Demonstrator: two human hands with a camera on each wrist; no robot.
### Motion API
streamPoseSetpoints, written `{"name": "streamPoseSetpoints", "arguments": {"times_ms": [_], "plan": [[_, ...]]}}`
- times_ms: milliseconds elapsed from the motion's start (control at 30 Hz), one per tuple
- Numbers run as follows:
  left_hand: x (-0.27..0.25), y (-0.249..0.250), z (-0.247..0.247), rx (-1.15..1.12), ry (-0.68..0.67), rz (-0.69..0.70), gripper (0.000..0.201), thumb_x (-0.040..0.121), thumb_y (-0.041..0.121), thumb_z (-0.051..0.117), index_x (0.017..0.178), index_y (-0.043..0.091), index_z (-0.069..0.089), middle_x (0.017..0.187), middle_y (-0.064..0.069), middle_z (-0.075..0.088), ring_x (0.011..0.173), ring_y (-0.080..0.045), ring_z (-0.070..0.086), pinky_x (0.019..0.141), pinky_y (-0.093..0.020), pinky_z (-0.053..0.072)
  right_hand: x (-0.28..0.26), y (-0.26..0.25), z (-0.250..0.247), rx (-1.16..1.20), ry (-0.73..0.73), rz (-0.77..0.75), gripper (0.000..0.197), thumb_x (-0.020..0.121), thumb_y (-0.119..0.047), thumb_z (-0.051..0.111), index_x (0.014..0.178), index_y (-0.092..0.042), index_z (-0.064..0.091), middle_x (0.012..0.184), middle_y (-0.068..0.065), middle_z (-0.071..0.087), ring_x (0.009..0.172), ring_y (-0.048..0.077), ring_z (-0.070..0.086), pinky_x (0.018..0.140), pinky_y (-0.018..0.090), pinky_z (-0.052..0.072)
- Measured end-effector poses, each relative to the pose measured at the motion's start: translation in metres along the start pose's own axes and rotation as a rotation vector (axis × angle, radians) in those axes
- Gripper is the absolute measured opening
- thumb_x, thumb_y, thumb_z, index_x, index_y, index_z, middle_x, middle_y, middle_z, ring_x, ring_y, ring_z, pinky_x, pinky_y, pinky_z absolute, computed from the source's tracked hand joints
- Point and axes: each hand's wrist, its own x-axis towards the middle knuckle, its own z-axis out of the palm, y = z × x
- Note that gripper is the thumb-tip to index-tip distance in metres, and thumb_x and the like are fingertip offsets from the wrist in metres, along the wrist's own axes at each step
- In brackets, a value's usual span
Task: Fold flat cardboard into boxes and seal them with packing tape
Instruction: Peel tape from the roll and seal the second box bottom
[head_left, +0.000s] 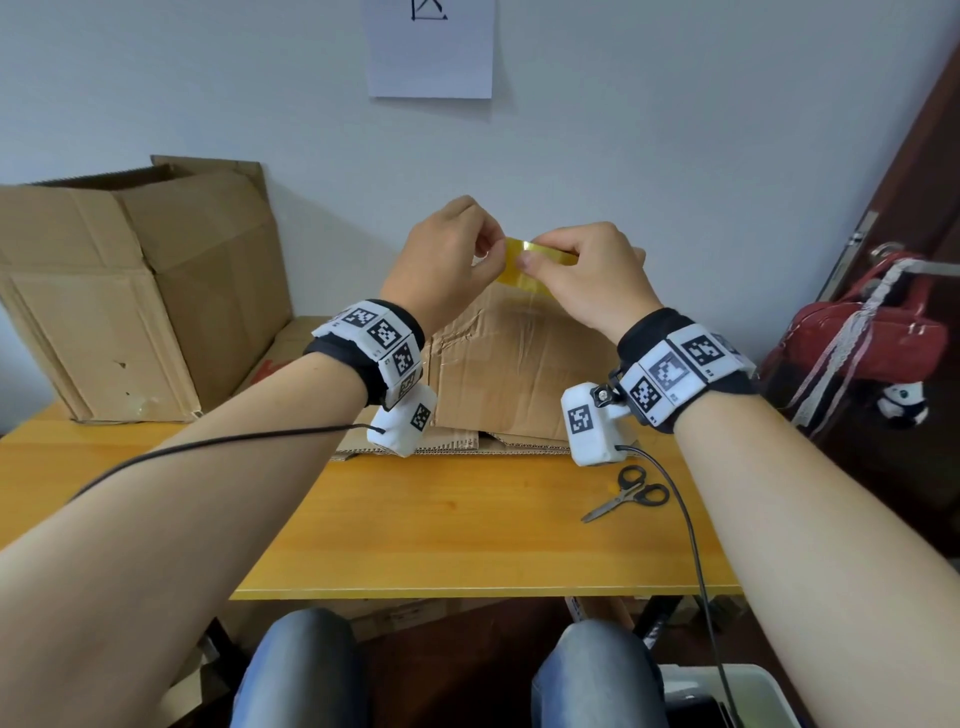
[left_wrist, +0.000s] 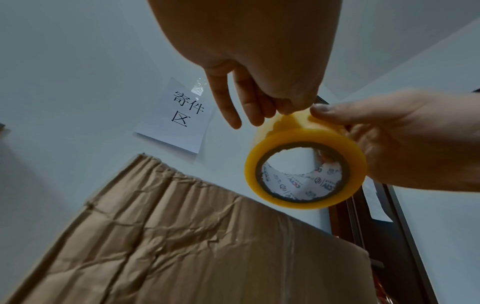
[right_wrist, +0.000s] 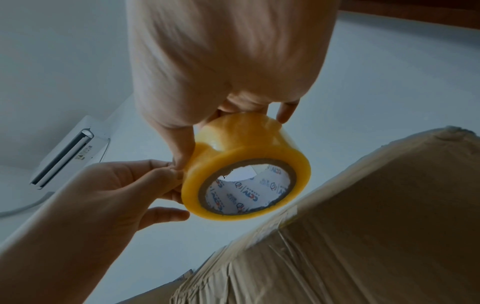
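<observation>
A yellow roll of packing tape (head_left: 514, 260) is held up in the air between both hands, above a creased brown cardboard box (head_left: 519, 374) in the middle of the table. My right hand (head_left: 540, 260) grips the roll (right_wrist: 233, 148) around its outer face, thumb on one side and fingers on the other. My left hand (head_left: 491, 249) pinches at the top edge of the roll (left_wrist: 298, 133), where the tape's end lies. The box's panel (left_wrist: 182, 246) is wrinkled, and old clear tape runs along its edge (right_wrist: 285, 218).
A large open cardboard box (head_left: 130, 291) stands at the back left of the yellow table (head_left: 467, 545). Scissors (head_left: 626, 493) lie at the right, near the box. A red bag (head_left: 872, 332) hangs on a door handle at far right. A paper sign (head_left: 430, 47) is on the wall.
</observation>
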Motion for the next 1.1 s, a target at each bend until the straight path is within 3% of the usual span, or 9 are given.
{"name": "streamPoseSetpoints", "arguments": {"times_ms": [133, 300, 433, 600, 733, 867, 1000, 1100], "plan": [[0.001, -0.002, 0.000, -0.020, -0.040, -0.002, 0.015, 0.094, 0.019, 0.058, 0.093, 0.006, 0.065, 0.093, -0.002, 0.061, 0.081, -0.014, 0.060, 0.075, -0.021, 0.047, 0.000, 0.003, 0.001, -0.010, 0.003, 0.004, 0.028, 0.082, -0.065, 0.052, 0.080, -0.044, 0.072, 0.083, -0.012, 0.069, 0.105, 0.024, 0.055, 0.080, 0.035, 0.026], [0.000, -0.003, -0.002, -0.210, -0.026, -0.136, 0.015, 0.099, 0.020, 0.057, 0.108, 0.011, 0.064, 0.099, 0.002, 0.068, 0.092, -0.014, 0.065, 0.086, -0.035, 0.054, -0.002, 0.001, -0.005, 0.032, 0.034, -0.014, 0.030, 0.091, -0.049, 0.059, 0.082, -0.023, 0.073, 0.073, -0.008, 0.063, 0.089, 0.018, 0.056, 0.087, 0.037, 0.028], [-0.001, -0.003, -0.004, -0.424, 0.047, -0.292, 0.017, 0.093, 0.029, 0.067, 0.110, 0.025, 0.065, 0.099, 0.007, 0.071, 0.092, -0.010, 0.069, 0.083, -0.041, 0.059, -0.004, 0.001, -0.010, 0.041, 0.042, -0.024, 0.028, 0.094, -0.045, 0.061, 0.086, -0.021, 0.075, 0.080, -0.001, 0.069, 0.089, 0.018, 0.058, 0.094, 0.038, 0.031], [0.001, -0.002, -0.005, -0.391, 0.027, -0.255, 0.009, 0.088, 0.025, 0.077, 0.094, 0.019, 0.075, 0.093, 0.010, 0.070, 0.083, 0.000, 0.068, 0.080, -0.024, 0.056, -0.003, 0.002, -0.003, 0.072, 0.016, 0.001, 0.031, 0.083, -0.060, 0.057, 0.084, -0.034, 0.073, 0.076, -0.009, 0.067, 0.100, 0.029, 0.058, 0.088, 0.039, 0.040], [0.002, -0.002, -0.006, -0.266, 0.034, -0.174, 0.007, 0.090, 0.023, 0.073, 0.088, 0.016, 0.074, 0.090, 0.009, 0.067, 0.080, 0.002, 0.062, 0.072, -0.009, 0.043, -0.004, 0.000, -0.004, 0.068, 0.022, -0.032, 0.030, 0.089, -0.051, 0.060, 0.088, -0.025, 0.075, 0.084, -0.003, 0.071, 0.099, 0.024, 0.059, 0.087, 0.036, 0.031], [0.002, -0.003, -0.003, -0.121, -0.014, -0.063, 0.017, 0.097, 0.021, 0.059, 0.095, 0.007, 0.068, 0.098, 0.003, 0.057, 0.086, -0.014, 0.059, 0.079, -0.026, 0.047, -0.005, 0.001, -0.004, 0.059, 0.026, -0.045, 0.035, 0.089, -0.054, 0.058, 0.090, -0.023, 0.075, 0.084, -0.002, 0.071, 0.098, 0.024, 0.060, 0.092, 0.039, 0.037], [-0.001, -0.003, 0.000, -0.058, -0.059, -0.071, 0.021, 0.102, 0.017, 0.048, 0.101, 0.003, 0.064, 0.103, -0.005, 0.055, 0.089, -0.023, 0.057, 0.079, -0.025, 0.040, -0.005, 0.000, -0.002, 0.046, 0.017, -0.047, 0.032, 0.091, -0.052, 0.058, 0.089, -0.025, 0.075, 0.084, -0.004, 0.070, 0.098, 0.023, 0.058, 0.084, 0.036, 0.030], [-0.001, -0.002, -0.001, -0.129, -0.051, -0.101, 0.027, 0.103, 0.018, 0.041, 0.100, 0.006, 0.064, 0.102, -0.007, 0.057, 0.088, -0.022, 0.059, 0.083, -0.035, 0.048, -0.005, 0.000, -0.002, 0.049, 0.012, -0.038, 0.033, 0.089, -0.056, 0.057, 0.089, -0.028, 0.075, 0.084, -0.007, 0.071, 0.100, 0.025, 0.058, 0.086, 0.037, 0.032]]}}
